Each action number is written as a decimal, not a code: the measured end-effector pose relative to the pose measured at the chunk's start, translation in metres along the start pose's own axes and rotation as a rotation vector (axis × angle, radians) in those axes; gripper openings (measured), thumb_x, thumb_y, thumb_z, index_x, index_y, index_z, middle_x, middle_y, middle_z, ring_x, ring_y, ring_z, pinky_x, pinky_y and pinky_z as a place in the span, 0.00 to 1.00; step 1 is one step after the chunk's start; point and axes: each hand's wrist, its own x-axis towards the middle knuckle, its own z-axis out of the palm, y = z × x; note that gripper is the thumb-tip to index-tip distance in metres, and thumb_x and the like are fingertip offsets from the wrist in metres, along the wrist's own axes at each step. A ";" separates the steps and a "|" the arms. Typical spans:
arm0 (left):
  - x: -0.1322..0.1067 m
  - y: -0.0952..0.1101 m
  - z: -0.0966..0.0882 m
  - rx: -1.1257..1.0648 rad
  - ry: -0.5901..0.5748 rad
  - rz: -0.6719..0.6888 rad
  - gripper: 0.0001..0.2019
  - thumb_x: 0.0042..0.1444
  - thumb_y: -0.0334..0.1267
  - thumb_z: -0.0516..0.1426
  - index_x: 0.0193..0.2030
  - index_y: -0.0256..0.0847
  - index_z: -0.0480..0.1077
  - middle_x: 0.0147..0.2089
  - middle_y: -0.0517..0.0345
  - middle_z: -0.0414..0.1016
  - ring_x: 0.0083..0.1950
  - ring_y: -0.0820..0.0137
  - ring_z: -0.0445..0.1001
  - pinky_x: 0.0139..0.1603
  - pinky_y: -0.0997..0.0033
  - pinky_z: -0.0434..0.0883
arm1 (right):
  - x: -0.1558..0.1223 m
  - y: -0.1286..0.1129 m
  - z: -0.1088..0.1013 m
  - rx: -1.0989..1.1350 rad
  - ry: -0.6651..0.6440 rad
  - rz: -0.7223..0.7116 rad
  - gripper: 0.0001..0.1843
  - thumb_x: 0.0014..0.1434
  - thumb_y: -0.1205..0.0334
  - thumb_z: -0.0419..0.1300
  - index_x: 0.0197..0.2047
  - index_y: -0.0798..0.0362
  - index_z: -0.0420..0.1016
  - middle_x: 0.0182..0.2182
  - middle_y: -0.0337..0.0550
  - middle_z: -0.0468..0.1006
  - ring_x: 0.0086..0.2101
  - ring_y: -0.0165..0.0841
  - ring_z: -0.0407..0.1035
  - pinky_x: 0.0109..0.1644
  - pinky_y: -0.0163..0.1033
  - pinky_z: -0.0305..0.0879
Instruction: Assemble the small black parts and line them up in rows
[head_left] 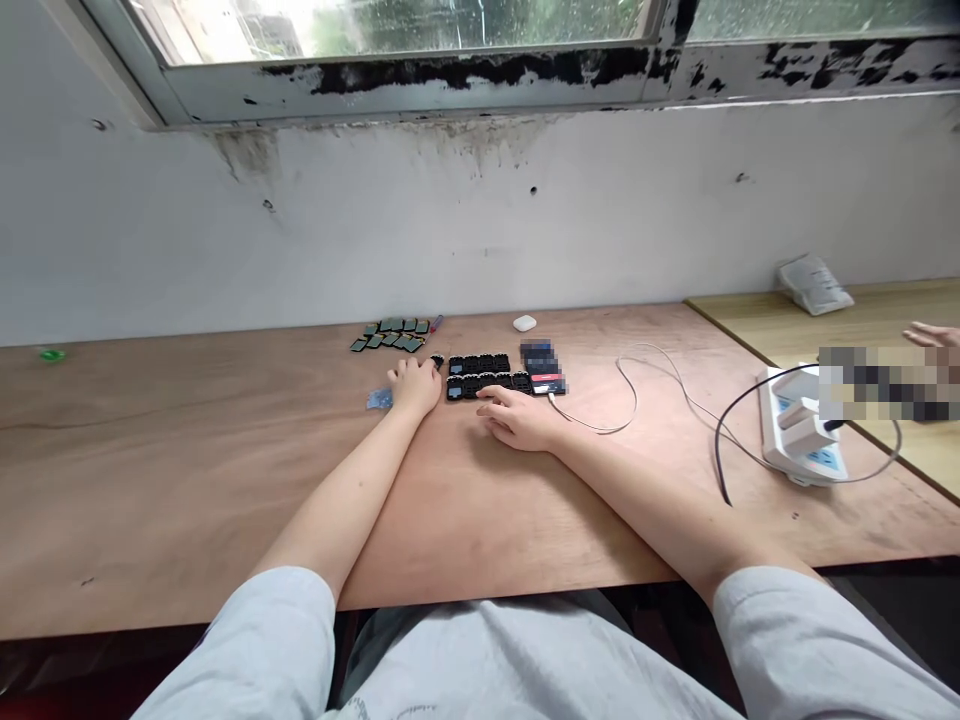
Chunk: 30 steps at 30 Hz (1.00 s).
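Note:
On the wooden table [187, 470] lies a black tray [487, 376] with two rows of small sockets. My left hand [415, 385] rests at the tray's left end, fingers curled, its fingertips at a small black piece [437, 361]; whether it grips that piece is unclear. My right hand [517, 415] lies just in front of the tray, fingers bent and pointing left, touching its front edge. A group of several small green chips [391, 335] sits behind the left hand. A small blue packet [379, 400] lies to the left of the left hand.
A blurred device [544, 368] with a white cable [637, 390] sits right of the tray. A white earbud case [524, 323] lies behind. A white power strip [802, 430] with plugs and a black cord is at right, near another person's hand [934, 336]. A green cap [51, 354] lies far left.

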 end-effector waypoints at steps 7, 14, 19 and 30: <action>0.005 -0.012 0.005 -0.161 -0.109 0.160 0.24 0.60 0.32 0.49 0.60 0.46 0.76 0.59 0.43 0.75 0.62 0.47 0.65 0.60 0.42 0.65 | 0.000 0.004 0.006 -0.044 -0.003 -0.005 0.12 0.66 0.68 0.57 0.52 0.52 0.75 0.62 0.55 0.69 0.54 0.41 0.71 0.58 0.49 0.71; 0.004 -0.012 0.008 -0.206 -0.112 0.264 0.25 0.61 0.32 0.49 0.61 0.46 0.74 0.61 0.47 0.76 0.63 0.49 0.66 0.62 0.43 0.65 | 0.002 0.000 0.002 -0.095 0.016 -0.002 0.10 0.67 0.67 0.57 0.48 0.52 0.77 0.58 0.55 0.73 0.55 0.44 0.67 0.59 0.52 0.67; 0.004 -0.011 0.007 -0.233 -0.097 0.281 0.26 0.60 0.31 0.50 0.64 0.41 0.72 0.61 0.46 0.77 0.63 0.49 0.68 0.62 0.45 0.66 | 0.000 0.003 0.003 -0.102 0.009 0.000 0.10 0.67 0.67 0.58 0.49 0.51 0.77 0.59 0.54 0.73 0.55 0.44 0.66 0.58 0.52 0.65; 0.003 -0.014 0.007 -0.230 -0.130 0.292 0.31 0.56 0.28 0.50 0.68 0.37 0.69 0.67 0.49 0.73 0.70 0.56 0.64 0.71 0.55 0.63 | -0.001 0.004 0.004 -0.147 0.028 -0.004 0.10 0.66 0.68 0.59 0.48 0.51 0.78 0.58 0.53 0.74 0.54 0.44 0.67 0.57 0.52 0.63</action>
